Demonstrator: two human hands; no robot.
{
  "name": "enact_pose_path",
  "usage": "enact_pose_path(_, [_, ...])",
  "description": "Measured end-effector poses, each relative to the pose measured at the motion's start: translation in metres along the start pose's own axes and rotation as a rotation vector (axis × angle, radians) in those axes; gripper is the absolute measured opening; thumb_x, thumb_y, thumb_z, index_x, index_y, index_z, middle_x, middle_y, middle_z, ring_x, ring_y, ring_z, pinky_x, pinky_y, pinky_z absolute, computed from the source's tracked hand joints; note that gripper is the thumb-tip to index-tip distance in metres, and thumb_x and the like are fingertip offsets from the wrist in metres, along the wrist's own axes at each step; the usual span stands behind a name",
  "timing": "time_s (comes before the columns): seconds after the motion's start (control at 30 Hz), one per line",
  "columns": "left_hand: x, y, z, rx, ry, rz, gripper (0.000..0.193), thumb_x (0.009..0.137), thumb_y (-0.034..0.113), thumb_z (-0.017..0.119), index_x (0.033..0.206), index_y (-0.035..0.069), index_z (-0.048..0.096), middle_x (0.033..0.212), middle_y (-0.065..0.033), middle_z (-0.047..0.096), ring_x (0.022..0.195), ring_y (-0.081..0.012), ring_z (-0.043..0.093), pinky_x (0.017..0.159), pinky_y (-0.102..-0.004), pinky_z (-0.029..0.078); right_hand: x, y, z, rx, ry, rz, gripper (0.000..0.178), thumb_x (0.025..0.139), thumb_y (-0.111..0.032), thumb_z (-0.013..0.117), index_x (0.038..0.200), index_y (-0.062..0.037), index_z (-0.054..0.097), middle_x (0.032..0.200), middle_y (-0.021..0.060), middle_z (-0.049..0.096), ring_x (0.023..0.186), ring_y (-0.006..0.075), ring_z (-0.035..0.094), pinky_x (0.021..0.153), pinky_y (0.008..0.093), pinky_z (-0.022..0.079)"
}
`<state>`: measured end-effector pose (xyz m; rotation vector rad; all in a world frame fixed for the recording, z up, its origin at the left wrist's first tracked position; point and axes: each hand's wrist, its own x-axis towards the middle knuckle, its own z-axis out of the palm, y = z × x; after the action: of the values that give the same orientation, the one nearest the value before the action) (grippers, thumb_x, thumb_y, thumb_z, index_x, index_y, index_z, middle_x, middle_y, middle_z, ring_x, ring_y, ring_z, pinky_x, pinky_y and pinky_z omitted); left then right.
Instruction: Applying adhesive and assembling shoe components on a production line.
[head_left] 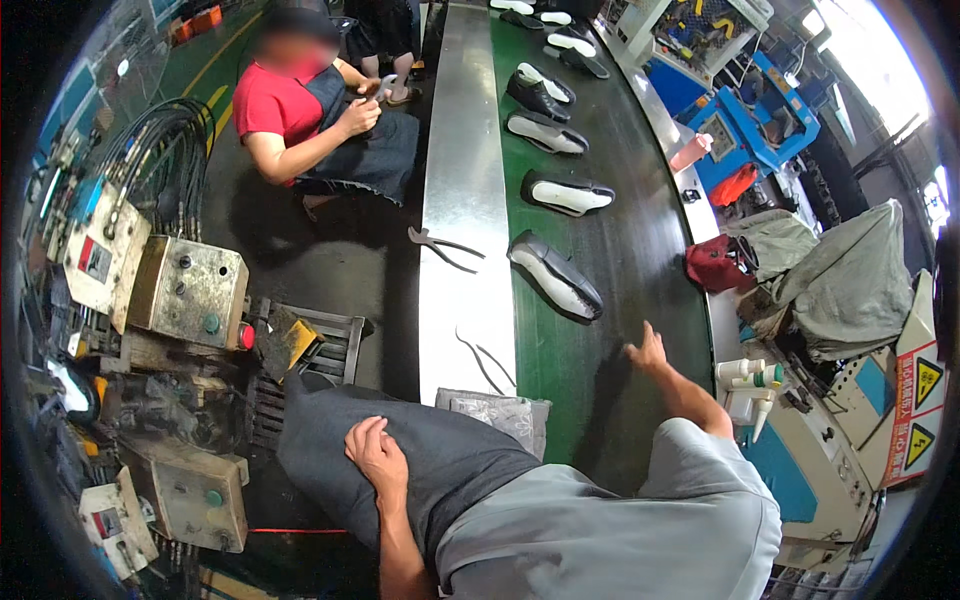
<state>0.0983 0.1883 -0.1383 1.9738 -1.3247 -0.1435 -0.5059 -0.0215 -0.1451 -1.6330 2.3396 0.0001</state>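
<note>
My right hand (648,348) reaches over the conveyor belt, thumb and fingers apart, holding nothing. Closest to it lies a dark shoe upper (536,245) with a white underside or last showing; a gap separates the two. My left hand (378,455) rests on the dark apron over my lap with loosely bent fingers and nothing visible in it. Beyond the first upper, several similar black-and-white shoe pieces, one of them a dark shoe (540,100), line the belt (640,240). On the metal ledge (465,190) lie a pair of pincers (447,248) and slim-handled pliers (485,362).
A wrapped grey bundle (495,418) sits on the ledge by my lap. Across the ledge, a person in red (290,110) sits holding a grey tool. Control boxes (190,290) stand at left. A pink bottle (690,152) and red bag (718,262) line the belt's right side.
</note>
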Motion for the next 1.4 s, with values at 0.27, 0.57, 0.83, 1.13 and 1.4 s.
enact_pose_path(0.27, [0.012,-0.012,0.000,0.029,-0.110,-0.049,0.021,0.088,-0.003,0.063,0.098,0.010,0.076,0.114,-0.0045,0.076,0.115,-0.0319,0.065,0.103,-0.0468,0.046,0.101,-0.190,0.033,-0.033,-0.293,-0.340,0.116,0.085,-0.052,0.084,0.176,-0.0199,0.021,0.156,0.0361,0.052,0.140,0.0512,0.058,0.117,0.0558,0.048])
enact_pose_path(0.57, [0.027,-0.003,0.007,-0.070,-0.097,-0.160,0.025,0.096,0.001,0.066,0.119,0.005,0.076,0.115,-0.0090,0.075,0.115,-0.0309,0.068,0.102,-0.0467,0.052,0.058,-0.208,0.043,0.586,-0.254,-0.204,0.121,0.083,-0.055,0.092,0.169,0.0059,0.031,0.150,0.0294,0.062,0.132,0.0367,0.067,0.112,0.0424,0.054])
enact_pose_path(0.83, [0.137,0.073,-0.034,-0.617,-0.260,-0.148,0.063,0.106,0.017,0.073,0.163,0.007,0.049,0.155,-0.0199,0.053,0.134,-0.0334,0.063,0.105,-0.0431,0.060,-0.110,-0.317,-0.005,0.761,-0.698,-0.397,0.115,0.088,-0.050,0.090,0.168,0.0085,0.031,0.151,0.0285,0.059,0.126,0.0286,0.068,0.106,0.0391,0.056])
enact_pose_path(1.13, [0.092,0.038,-0.124,-0.822,-0.014,-0.381,0.042,0.103,0.017,0.074,0.142,0.001,0.068,0.127,-0.0089,0.073,0.117,-0.0183,0.065,0.106,-0.0323,0.050,-0.245,-0.410,0.011,0.677,-0.995,-0.997,0.084,0.100,-0.040,0.080,0.163,0.0037,0.045,0.145,0.0270,0.064,0.135,0.0315,0.062,0.115,0.0426,0.049])
enact_pose_path(1.4, [0.019,0.015,-0.150,-0.807,0.189,-0.573,0.045,0.106,0.021,0.070,0.147,0.001,0.066,0.130,-0.0136,0.073,0.118,-0.0208,0.065,0.105,-0.0339,0.051,-0.283,-0.479,0.025,0.666,-1.000,-1.264,0.054,0.111,-0.030,0.062,0.150,0.0080,0.059,0.127,0.0321,0.075,0.122,0.0380,0.074,0.106,0.0431,0.054])
